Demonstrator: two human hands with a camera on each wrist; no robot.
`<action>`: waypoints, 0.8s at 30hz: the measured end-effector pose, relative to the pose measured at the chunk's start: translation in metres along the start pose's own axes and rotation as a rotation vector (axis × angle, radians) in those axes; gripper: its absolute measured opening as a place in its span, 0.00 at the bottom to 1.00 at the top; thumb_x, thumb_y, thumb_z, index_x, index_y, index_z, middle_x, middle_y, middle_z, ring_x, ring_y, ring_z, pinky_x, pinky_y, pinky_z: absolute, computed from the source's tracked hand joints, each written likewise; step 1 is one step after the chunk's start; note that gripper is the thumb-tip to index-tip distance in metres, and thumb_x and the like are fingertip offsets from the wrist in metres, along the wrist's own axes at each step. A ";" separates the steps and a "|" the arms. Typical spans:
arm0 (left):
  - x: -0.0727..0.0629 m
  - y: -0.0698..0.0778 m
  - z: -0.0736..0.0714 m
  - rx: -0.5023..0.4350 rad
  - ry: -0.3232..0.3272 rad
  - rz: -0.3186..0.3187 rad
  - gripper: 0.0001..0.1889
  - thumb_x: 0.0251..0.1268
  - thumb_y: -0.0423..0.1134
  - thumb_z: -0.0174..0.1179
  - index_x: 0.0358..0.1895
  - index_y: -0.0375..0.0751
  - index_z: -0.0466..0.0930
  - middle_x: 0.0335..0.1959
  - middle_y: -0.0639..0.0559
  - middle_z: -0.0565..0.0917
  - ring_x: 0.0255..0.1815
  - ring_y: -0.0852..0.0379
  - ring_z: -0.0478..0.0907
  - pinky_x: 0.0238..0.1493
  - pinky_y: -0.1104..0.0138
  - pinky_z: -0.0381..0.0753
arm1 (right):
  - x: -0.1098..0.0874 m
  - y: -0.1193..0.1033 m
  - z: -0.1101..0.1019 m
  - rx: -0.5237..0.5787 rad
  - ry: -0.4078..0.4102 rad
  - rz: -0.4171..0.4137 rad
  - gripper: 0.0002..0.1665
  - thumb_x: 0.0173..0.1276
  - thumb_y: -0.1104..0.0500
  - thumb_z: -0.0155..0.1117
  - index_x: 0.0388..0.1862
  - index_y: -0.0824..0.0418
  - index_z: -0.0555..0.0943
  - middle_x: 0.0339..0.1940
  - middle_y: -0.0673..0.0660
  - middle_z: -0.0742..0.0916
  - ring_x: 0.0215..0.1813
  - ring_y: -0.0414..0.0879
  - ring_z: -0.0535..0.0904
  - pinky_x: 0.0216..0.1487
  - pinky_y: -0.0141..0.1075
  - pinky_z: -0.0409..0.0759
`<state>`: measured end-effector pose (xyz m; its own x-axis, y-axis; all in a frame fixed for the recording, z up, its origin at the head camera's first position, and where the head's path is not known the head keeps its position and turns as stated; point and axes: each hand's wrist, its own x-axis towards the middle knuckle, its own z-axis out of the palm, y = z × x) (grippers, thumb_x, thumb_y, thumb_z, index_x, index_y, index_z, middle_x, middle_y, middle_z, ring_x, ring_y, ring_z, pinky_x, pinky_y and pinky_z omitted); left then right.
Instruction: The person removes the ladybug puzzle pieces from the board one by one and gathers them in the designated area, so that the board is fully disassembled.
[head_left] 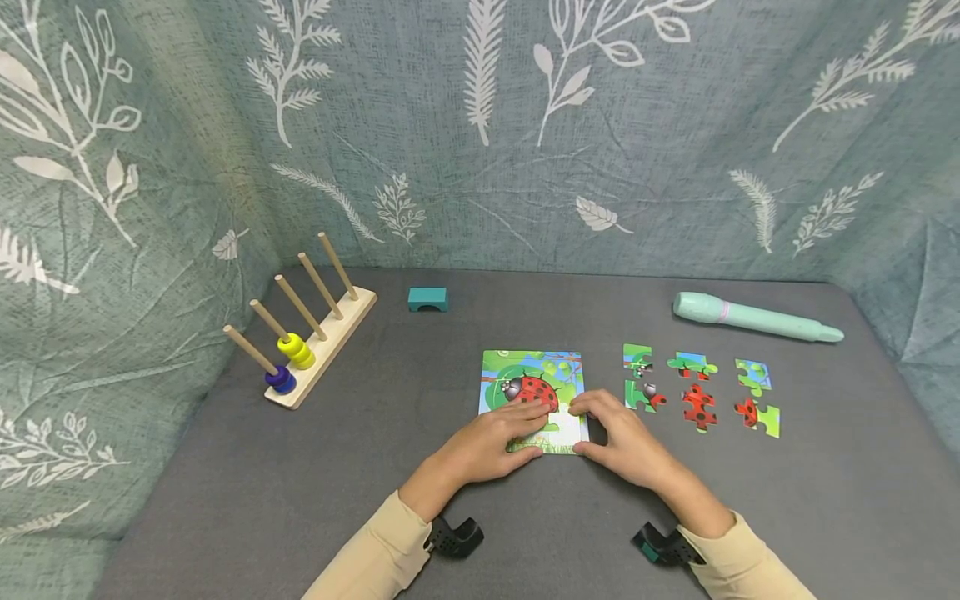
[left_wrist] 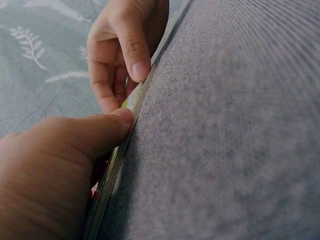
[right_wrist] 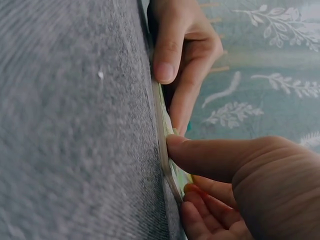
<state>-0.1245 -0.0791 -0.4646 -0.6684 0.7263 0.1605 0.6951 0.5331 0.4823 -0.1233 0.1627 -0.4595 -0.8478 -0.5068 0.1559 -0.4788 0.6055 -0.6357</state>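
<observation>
A square ladybug jigsaw puzzle [head_left: 497, 363] lies flat on the table in front of the person. The left hand [head_left: 487, 442] rests across its lower left, fingers stretched over the picture and thumb at the near edge. In the right wrist view, the right hand [right_wrist: 270, 170] holds the puzzle's near right corner, thumb on the front edge and fingers curled by the side. A white patch [head_left: 567, 425] shows at the lower right of the puzzle between the hands. Part of the lower picture is hidden under the left hand.
Several loose jigsaw pieces [head_left: 698, 407] lie in two rows to the right. Behind them is a pale green pen-shaped object [head_left: 757, 319]. A teal block [head_left: 428, 299] sits at the back. On the left stands a wooden peg rack [head_left: 330, 346] with yellow and blue rings.
</observation>
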 end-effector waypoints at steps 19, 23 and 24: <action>0.001 0.000 -0.003 -0.009 0.011 0.001 0.26 0.67 0.46 0.59 0.65 0.39 0.71 0.67 0.49 0.71 0.70 0.56 0.66 0.73 0.64 0.62 | -0.002 0.001 -0.005 0.006 0.043 -0.011 0.23 0.55 0.61 0.74 0.51 0.60 0.79 0.47 0.53 0.81 0.46 0.45 0.78 0.48 0.39 0.81; 0.001 0.000 -0.004 -0.008 0.008 -0.001 0.26 0.67 0.46 0.59 0.65 0.40 0.71 0.67 0.50 0.72 0.70 0.57 0.66 0.74 0.65 0.60 | -0.004 0.001 -0.014 0.032 0.043 -0.013 0.24 0.55 0.61 0.74 0.51 0.60 0.79 0.47 0.52 0.82 0.46 0.45 0.79 0.48 0.38 0.82; 0.001 0.000 -0.004 -0.007 0.010 0.000 0.26 0.66 0.46 0.59 0.65 0.40 0.71 0.67 0.51 0.72 0.70 0.57 0.66 0.74 0.65 0.60 | -0.005 0.002 -0.016 0.036 0.043 -0.008 0.24 0.55 0.61 0.74 0.51 0.59 0.79 0.47 0.52 0.82 0.46 0.45 0.79 0.48 0.38 0.82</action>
<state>-0.1259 -0.0801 -0.4610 -0.6710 0.7219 0.1690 0.6933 0.5301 0.4883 -0.1234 0.1763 -0.4490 -0.8534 -0.4842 0.1932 -0.4779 0.5787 -0.6608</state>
